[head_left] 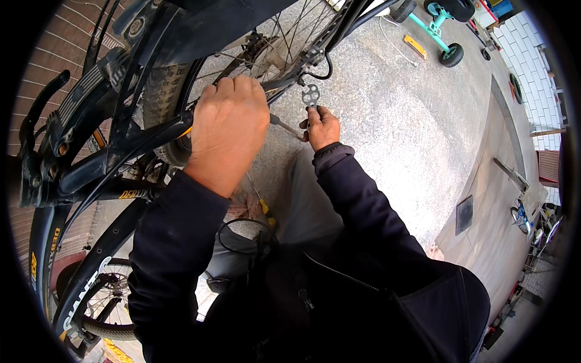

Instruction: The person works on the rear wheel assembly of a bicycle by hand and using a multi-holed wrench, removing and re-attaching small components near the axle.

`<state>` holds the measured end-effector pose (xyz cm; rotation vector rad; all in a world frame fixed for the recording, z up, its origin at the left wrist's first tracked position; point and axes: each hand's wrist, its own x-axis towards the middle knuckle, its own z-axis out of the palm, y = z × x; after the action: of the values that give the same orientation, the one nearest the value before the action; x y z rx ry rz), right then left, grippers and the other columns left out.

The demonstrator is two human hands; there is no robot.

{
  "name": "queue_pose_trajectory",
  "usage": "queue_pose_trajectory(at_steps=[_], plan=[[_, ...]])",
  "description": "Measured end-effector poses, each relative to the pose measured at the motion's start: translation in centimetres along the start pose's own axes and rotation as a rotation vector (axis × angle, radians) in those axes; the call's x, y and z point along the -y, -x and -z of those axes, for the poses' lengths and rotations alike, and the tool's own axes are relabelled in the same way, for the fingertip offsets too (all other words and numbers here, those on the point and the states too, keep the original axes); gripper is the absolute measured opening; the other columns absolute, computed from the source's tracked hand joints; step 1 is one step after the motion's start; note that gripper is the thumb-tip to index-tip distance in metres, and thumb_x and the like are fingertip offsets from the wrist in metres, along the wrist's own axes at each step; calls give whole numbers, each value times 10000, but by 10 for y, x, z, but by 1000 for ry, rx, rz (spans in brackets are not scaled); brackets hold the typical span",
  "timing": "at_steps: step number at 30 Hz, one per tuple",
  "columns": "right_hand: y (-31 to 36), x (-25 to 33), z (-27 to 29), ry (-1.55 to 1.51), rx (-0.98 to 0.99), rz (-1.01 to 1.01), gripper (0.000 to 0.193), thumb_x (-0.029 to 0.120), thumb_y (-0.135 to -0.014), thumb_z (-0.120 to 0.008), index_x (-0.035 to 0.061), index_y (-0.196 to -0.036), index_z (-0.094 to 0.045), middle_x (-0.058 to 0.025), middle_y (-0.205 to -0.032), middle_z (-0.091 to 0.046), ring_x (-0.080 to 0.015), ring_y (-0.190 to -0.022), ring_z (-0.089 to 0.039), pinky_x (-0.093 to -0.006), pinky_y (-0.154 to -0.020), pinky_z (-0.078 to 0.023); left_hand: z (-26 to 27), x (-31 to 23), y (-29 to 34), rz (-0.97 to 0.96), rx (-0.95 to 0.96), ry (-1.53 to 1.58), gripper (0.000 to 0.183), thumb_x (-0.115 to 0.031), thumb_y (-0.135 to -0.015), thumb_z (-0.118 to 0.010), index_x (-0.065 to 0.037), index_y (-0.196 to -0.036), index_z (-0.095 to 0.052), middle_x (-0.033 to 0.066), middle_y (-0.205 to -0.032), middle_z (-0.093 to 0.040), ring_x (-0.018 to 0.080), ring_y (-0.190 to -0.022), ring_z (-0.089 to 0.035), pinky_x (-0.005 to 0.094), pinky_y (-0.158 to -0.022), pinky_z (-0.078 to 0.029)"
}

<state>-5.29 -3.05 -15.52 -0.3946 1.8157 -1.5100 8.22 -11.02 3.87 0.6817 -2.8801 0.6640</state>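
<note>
- Clamping down over a black frame tube (158,130) of the bicycle, the left hand (227,130) has its fingers curled in a closed grip, knuckles up, just beside the knobby rear tyre (162,91).
- The right hand (322,127) pinches the lower end of a flat metal multi-wrench (310,95), its grip pressed together around the tool; the tool stands upright, its head just below the frame end near the rear wheel hub.
- The multi-wrench is thin grey steel, punched through with several round and hexagonal holes.
- A slim metal rod (283,125) runs between the two hands; what it joins to I cannot tell.
- The rear wheel (284,36) shows thin shiny spokes and a dull cog cluster; the tyre is coarse and blocky.
- Both sleeves are dark, soft cloth.
- The pavement (387,121) below is speckled grey stone, rough-grained.
- A small teal wheeled frame (437,30) lies well apart, at the upper right.
</note>
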Motion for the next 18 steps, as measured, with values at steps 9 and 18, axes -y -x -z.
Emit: queue_pose_trajectory(at_steps=[9,18], plan=[[-1,-27,-5,-85,-35,-50,419,352,-909,-443,-27,-1017,-585,-79,-742,-608,-151,-536,-552,-275,-463,-433,91,46,79,-18,-444,165,195,53,-844,-508,57,-1022,-587,184,-1068,-578,294,-1005,-589,379,-906,-477],[-3,-29,-3,-288,20,-153,323,261,-892,-505,-4,-1050,-602,-42,-842,-559,-149,-758,-533,-281,-638,-438,81,61,114,69,-402,77,202,66,-852,-515,59,-1047,-567,204,-1086,-548,322,-1036,-572,375,-898,-475]])
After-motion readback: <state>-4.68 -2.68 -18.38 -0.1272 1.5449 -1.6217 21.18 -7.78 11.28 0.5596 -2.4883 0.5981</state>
